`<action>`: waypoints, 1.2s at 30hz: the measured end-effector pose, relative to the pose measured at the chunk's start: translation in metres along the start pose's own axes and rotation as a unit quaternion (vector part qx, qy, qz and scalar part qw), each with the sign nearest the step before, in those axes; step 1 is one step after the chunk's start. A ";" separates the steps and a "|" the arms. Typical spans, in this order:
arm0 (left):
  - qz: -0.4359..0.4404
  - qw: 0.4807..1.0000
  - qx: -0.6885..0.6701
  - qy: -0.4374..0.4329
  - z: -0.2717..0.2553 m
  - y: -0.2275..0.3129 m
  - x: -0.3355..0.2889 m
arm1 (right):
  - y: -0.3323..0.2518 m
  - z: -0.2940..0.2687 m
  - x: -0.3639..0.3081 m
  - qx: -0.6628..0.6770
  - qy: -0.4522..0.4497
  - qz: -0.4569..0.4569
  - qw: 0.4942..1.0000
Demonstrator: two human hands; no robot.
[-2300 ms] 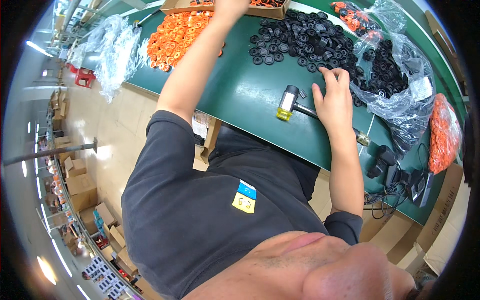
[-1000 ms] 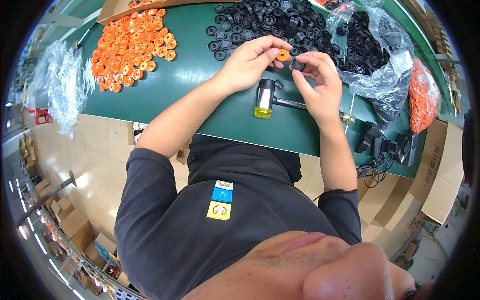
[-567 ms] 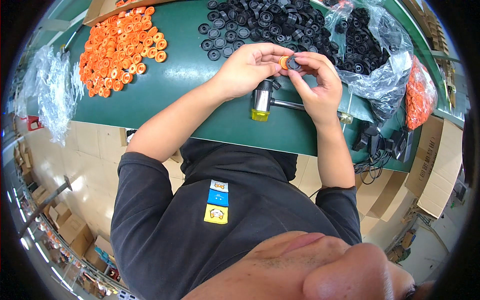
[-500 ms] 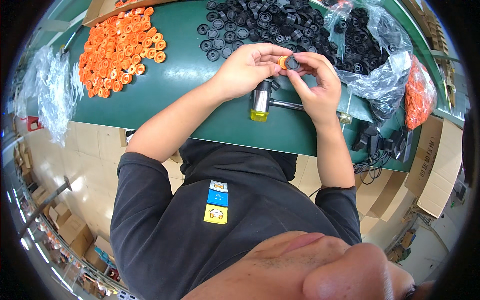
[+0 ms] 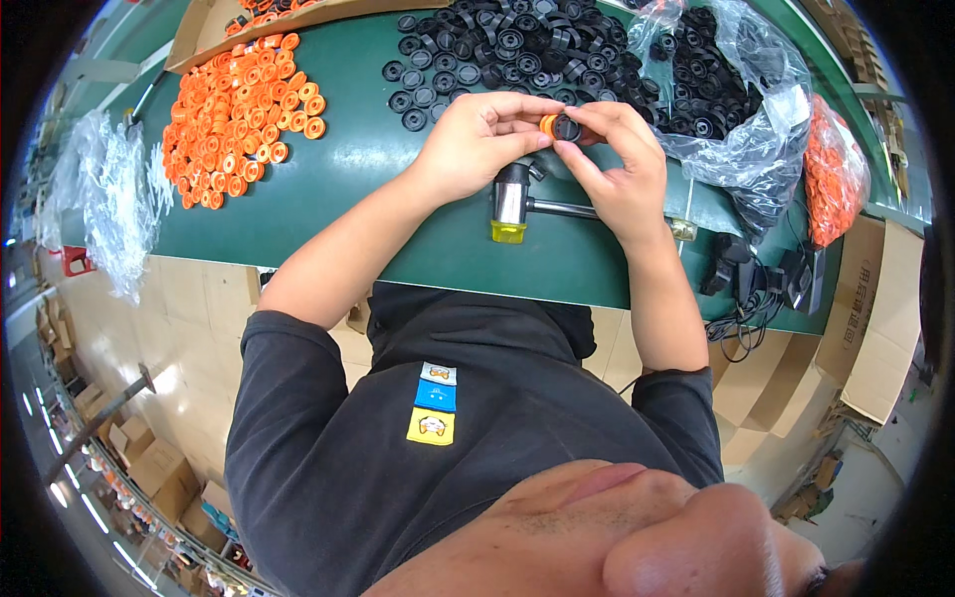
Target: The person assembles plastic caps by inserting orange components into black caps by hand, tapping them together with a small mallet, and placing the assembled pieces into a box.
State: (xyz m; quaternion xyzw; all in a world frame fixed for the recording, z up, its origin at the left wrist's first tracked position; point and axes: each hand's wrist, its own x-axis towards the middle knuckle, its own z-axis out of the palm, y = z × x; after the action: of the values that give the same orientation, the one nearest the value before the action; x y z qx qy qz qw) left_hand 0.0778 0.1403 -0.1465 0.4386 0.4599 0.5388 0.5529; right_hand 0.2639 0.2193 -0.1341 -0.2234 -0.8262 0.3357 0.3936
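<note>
Both hands are working above the green-topped table (image 5: 398,229): the left hand (image 5: 476,141) is pinching a small orange plastic ring (image 5: 548,124), the right hand (image 5: 619,164) is gripping a small black plastic ring (image 5: 568,127), the two pressed together. A yellow-faced mallet (image 5: 510,202) is lying just beneath. Judging by the loose orange rings (image 5: 239,119) and black rings (image 5: 497,50) heaped beyond, much is remaining.

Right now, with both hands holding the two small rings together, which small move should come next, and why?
Probably press the orange ring and black ring fully together: the left hand and right hand pinch them face to face above the table, and the mallet lies untouched below.
</note>
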 end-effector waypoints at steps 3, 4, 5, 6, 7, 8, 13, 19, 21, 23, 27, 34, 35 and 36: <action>-0.004 1.000 0.005 0.009 0.001 0.001 0.000 | -0.001 0.000 0.000 0.000 -0.005 0.002 1.000; -0.004 1.000 0.011 0.010 0.001 0.000 0.000 | -0.002 0.000 0.000 0.000 -0.004 0.004 1.000; -0.005 1.000 0.012 0.009 0.000 -0.001 0.000 | -0.002 0.000 0.000 -0.002 -0.007 -0.003 1.000; -0.005 1.000 0.022 0.010 -0.001 -0.002 0.000 | -0.002 0.000 0.001 -0.005 -0.009 -0.010 1.000; -0.004 0.999 0.033 0.012 -0.002 -0.002 0.001 | -0.002 0.000 0.001 -0.005 -0.007 -0.010 1.000; -0.004 0.999 0.034 0.010 -0.002 -0.002 0.001 | -0.002 0.000 0.000 -0.006 -0.010 -0.007 1.000; -0.021 0.999 0.044 0.010 0.001 0.002 -0.001 | 0.001 0.001 -0.002 -0.022 -0.012 -0.011 1.000; -0.018 0.999 0.042 0.017 0.002 0.000 0.000 | 0.000 0.000 -0.001 -0.062 -0.008 -0.040 0.997; -0.014 0.999 0.039 0.026 0.005 -0.001 -0.001 | -0.002 0.000 -0.003 -0.075 -0.015 -0.030 0.997; -0.011 0.999 0.037 0.034 0.006 -0.001 0.000 | -0.001 -0.001 -0.002 -0.078 -0.013 -0.039 0.996; -0.015 0.999 0.023 0.038 0.005 -0.002 -0.001 | -0.005 -0.001 -0.002 -0.079 -0.007 -0.042 0.996; -0.046 0.998 0.019 0.042 0.006 0.001 -0.001 | -0.006 0.000 -0.005 -0.074 -0.013 -0.026 0.997; -0.060 0.997 0.033 0.039 0.005 0.002 0.000 | -0.006 -0.001 -0.003 -0.076 -0.018 -0.030 0.997; -0.062 0.997 0.033 0.039 0.005 0.002 -0.001 | -0.007 -0.001 -0.004 -0.076 -0.024 -0.033 0.996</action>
State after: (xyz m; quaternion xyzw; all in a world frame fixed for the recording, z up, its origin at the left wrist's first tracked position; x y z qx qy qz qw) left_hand 0.0825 0.1392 -0.1433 0.4057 0.5251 0.5049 0.5520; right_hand 0.2661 0.2127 -0.1310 -0.2171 -0.8654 0.2636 0.3667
